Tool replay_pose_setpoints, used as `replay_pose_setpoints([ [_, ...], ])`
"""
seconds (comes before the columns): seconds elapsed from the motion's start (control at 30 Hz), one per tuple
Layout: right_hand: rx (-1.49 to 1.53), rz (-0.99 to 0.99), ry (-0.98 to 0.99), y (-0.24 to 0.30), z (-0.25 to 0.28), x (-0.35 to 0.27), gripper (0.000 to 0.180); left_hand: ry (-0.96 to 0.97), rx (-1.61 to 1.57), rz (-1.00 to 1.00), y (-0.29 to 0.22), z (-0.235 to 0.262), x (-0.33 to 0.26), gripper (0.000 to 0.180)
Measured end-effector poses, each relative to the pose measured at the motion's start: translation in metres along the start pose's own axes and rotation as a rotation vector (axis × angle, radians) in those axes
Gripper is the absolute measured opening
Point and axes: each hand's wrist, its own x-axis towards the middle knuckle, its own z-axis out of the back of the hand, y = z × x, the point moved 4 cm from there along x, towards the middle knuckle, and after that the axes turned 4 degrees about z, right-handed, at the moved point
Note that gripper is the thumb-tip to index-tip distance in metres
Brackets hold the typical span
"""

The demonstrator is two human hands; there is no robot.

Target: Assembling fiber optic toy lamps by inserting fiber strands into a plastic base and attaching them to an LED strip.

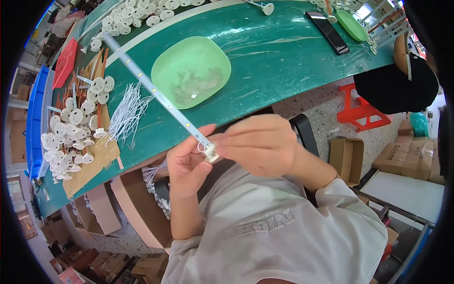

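Soft grey-white cloth shirt (279, 227) nearest; above, grasping round white plastic base (211, 154) in left hand (187, 165), pinching against it with right hand (260, 144), exact hold hidden; slim flat pale LED strip (162, 98) slanting outward, probably light, stiff, best held by base; beyond, smooth green plastic bowl (208, 54) on glossy tabletop (279, 57)

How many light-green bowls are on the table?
2: a large bowl at upper middle, and a second bowl just right of the black phone. Others may be hidden.
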Motion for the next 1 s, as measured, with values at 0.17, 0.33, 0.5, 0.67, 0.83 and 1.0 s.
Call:
replay_pose_setpoints([
  [0.17, 0.072, -0.348, 0.453, -0.074, -0.007, 0.047, 0.015, -0.140, 0.056, -0.051, -0.019, 0.021, -0.004, 0.060],
  [0.33, -0.167, -0.334, 0.860, -0.127, -0.045, 0.061, 0.013, -0.123, 0.107, -0.079, -0.017, 0.024, -0.003, 0.059],
  [0.5, -0.245, -0.361, 1.144, -0.127, -0.056, 0.061, 0.011, -0.119, 0.119, -0.049, -0.015, 0.030, -0.007, 0.058],
  [0.67, -0.075, -0.245, 0.817, -0.136, -0.051, 0.051, 0.012, -0.167, 0.115, -0.072, -0.031, 0.031, 0.011, 0.055],
  [0.83, 0.004, -0.329, 0.727, -0.143, -0.040, 0.066, 0.011, -0.301, 0.222, -0.177, -0.069, 0.037, 0.054, 0.048],
  [1.0, 0.112, -0.479, 0.636, -0.150, -0.039, 0.073, 0.014, -0.313, 0.170, -0.251, -0.072, 0.038, 0.099, 0.045],
])
